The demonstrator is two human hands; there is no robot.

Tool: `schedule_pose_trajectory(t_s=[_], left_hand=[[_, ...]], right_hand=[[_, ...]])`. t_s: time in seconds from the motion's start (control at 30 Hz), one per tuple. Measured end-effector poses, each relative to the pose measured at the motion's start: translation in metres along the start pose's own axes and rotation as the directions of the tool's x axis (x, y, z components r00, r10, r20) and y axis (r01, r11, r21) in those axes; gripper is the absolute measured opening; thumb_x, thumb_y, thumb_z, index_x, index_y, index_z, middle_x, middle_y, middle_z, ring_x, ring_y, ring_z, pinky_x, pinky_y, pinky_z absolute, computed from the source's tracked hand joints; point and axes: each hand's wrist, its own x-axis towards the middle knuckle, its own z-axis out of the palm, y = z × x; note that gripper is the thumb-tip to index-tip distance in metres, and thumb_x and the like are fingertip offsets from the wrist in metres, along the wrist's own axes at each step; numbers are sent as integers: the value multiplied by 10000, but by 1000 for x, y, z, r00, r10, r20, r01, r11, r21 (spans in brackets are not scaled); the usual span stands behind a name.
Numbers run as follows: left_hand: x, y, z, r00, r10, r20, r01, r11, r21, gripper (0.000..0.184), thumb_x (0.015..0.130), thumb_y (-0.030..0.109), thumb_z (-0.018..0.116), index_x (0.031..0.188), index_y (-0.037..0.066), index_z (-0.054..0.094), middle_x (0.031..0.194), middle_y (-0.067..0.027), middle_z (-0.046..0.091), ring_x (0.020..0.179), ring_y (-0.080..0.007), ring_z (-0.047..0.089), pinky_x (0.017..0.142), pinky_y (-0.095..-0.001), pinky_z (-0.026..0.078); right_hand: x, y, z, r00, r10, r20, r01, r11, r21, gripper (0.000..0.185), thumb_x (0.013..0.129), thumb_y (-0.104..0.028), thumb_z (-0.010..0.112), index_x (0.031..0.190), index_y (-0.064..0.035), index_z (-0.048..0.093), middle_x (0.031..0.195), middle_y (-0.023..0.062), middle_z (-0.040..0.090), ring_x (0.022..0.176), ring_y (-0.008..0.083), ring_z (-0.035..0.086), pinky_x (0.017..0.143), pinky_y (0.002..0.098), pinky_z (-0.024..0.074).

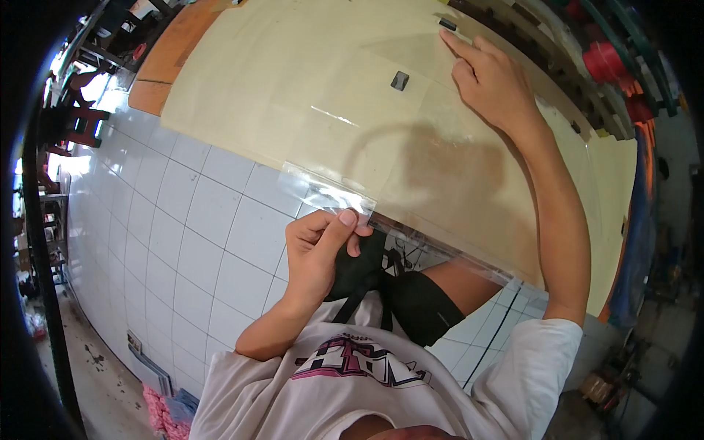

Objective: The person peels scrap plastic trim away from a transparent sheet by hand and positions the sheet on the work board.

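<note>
My left hand (319,249) is at the near edge of the table, thumb and fingers pinching a clear plastic sheet (323,189). The glossy sheet overhangs the edge there; how far it reaches over the table is hard to see. My right hand (499,84) is stretched across to the far side, palm down and holding nothing. Its index finger points out, with the tip close to a small black block (447,24); the other fingers are partly bent. Another small dark block (400,81) lies to the left of that hand.
Pale yellow covering (249,81) spreads over the table, with orange-brown wood (169,59) showing at the left. Red spools (605,62) and a dark rack stand along the far right. White floor tiles (213,198) lie below left. My legs are under the near edge.
</note>
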Motion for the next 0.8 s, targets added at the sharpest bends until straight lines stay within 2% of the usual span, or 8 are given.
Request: schedule_pose_trajectory(t_s=[0.1, 0.17, 0.3, 0.37, 0.6, 0.8], left_hand=[[1, -2, 0, 999, 31, -9, -31, 999, 8, 238, 924, 167, 572, 810, -26, 649, 817, -137, 666, 593, -146, 563, 558, -259, 451], [1, -2, 2, 999, 31, -13, -31, 1000, 6, 246, 924, 181, 576, 824, -33, 649, 805, -136, 665, 594, -146, 563, 558, -257, 450], [3, 4, 6, 999, -2, -41, 6, 997, 83, 230, 916, 176, 592, 834, -31, 647, 793, -129, 661, 595, -145, 561, 550, -259, 447], [1, 4, 7, 998, 47, -48, -41, 992, 121, 214, 911, 172, 626, 878, -37, 663, 778, -87, 663, 610, -83, 535, 558, -214, 429], [0, 6, 10, 997, 22, -80, -12, 993, 118, 205, 901, 166, 641, 784, 0, 617, 725, -41, 617, 637, -82, 555, 545, -210, 427], [-1, 5, 10, 995, -1, -96, 9, 996, 92, 198, 901, 155, 636, 768, 11, 611, 729, -40, 620, 658, -88, 569, 545, -212, 429]], right_hand=[[2, 0, -1, 1000, 10, 12, -10, 1000, -1, 445, 860, -206, 446, 1286, -200, 576, 836, 119, 518, 794, 295, 571, 734, 395, 465], [2, -1, -4, 999, 21, 50, -21, 1000, 13, 422, 847, -222, 459, 1241, -183, 605, 895, 126, 576, 849, 327, 601, 759, 454, 487], [2, 0, -5, 999, -32, 2, 32, 999, 32, 422, 842, -213, 467, 1239, -184, 604, 896, 130, 577, 840, 330, 605, 751, 456, 489], [0, -3, -6, 1000, 3, 24, -3, 1000, 24, 422, 835, -198, 473, 1236, -179, 605, 890, 132, 577, 832, 327, 608, 739, 455, 490], [-2, -4, -6, 999, -36, -25, 37, 998, 44, 399, 825, -163, 484, 1196, -134, 625, 874, 134, 570, 803, 324, 610, 700, 463, 487], [-4, -5, -7, 999, -27, -45, 31, 996, 88, 373, 812, -128, 513, 1160, -141, 646, 893, 141, 565, 782, 329, 616, 699, 466, 496]])
